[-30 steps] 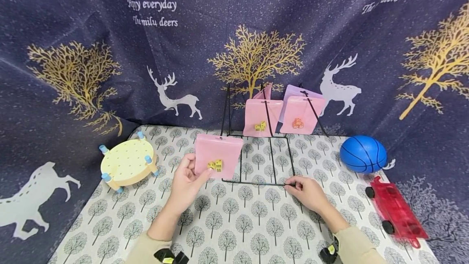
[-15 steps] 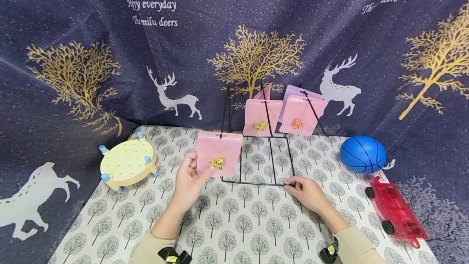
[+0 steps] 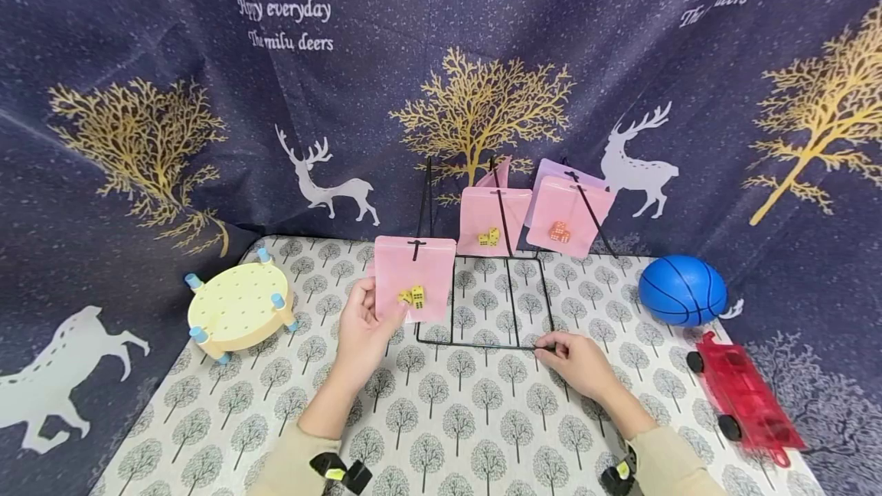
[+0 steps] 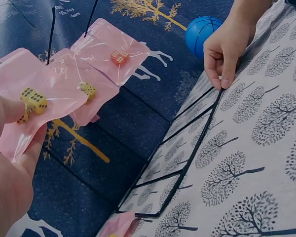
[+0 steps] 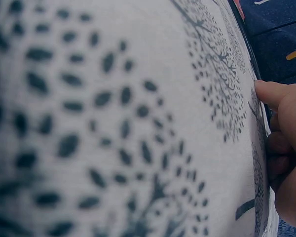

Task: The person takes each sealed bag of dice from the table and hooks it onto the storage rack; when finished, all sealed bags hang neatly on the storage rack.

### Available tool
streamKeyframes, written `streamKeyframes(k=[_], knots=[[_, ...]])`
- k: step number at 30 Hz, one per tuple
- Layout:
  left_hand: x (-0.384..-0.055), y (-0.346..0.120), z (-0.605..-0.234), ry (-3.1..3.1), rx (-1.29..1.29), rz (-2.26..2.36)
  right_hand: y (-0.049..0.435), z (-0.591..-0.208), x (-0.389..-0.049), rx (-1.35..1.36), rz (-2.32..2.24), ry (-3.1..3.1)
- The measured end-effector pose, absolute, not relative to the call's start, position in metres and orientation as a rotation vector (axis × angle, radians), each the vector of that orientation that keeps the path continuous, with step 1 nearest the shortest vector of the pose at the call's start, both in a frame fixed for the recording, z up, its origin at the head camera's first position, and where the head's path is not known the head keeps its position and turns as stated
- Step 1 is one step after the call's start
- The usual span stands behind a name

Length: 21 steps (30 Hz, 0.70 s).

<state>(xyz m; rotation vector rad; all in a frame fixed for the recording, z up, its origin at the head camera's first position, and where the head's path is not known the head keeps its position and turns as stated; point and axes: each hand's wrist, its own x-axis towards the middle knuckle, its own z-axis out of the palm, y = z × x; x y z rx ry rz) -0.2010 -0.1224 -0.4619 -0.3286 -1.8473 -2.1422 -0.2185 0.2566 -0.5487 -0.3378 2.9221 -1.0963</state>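
My left hand [image 3: 365, 335] holds a pink pouch [image 3: 396, 270] by its lower left part, thumb in front near yellow dice [image 3: 417, 297]. The pouch's top slot is at the front tip of the left prong [image 3: 422, 209] of a black wire rack [image 3: 475, 345]. My right hand [image 3: 579, 362] pinches the rack base's front right corner between thumb and finger. On the middle prong hangs a pink pouch [image 3: 475, 213] with yellow dice; on the right one, a pink pouch [image 3: 582, 209] with orange dice. In the left wrist view the held pouch [image 4: 10, 74] shows dice close up.
Behind the hanging pouches show another pink pouch [image 3: 504, 172] and a purple one [image 3: 544, 171]. A yellow oval pegboard with blue-tipped legs [image 3: 241, 305] lies left. At right are a blue ball [image 3: 682, 289] and a red toy car [image 3: 747, 393]. A dark curtain [image 3: 386, 98] stands behind.
My left hand has raised the pink pouch and shifted it slightly right, bringing its slot up to the left prong's tip. The right pouch has swung a little. My right hand stays in place.
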Motion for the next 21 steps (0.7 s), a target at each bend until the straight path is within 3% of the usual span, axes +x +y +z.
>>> streamKeyframes(k=[21], knots=[[-0.247,-0.108,-0.456,-1.834,-0.074,-2.138,0.257,-0.549,-0.218,-0.340,-1.097,2.923]])
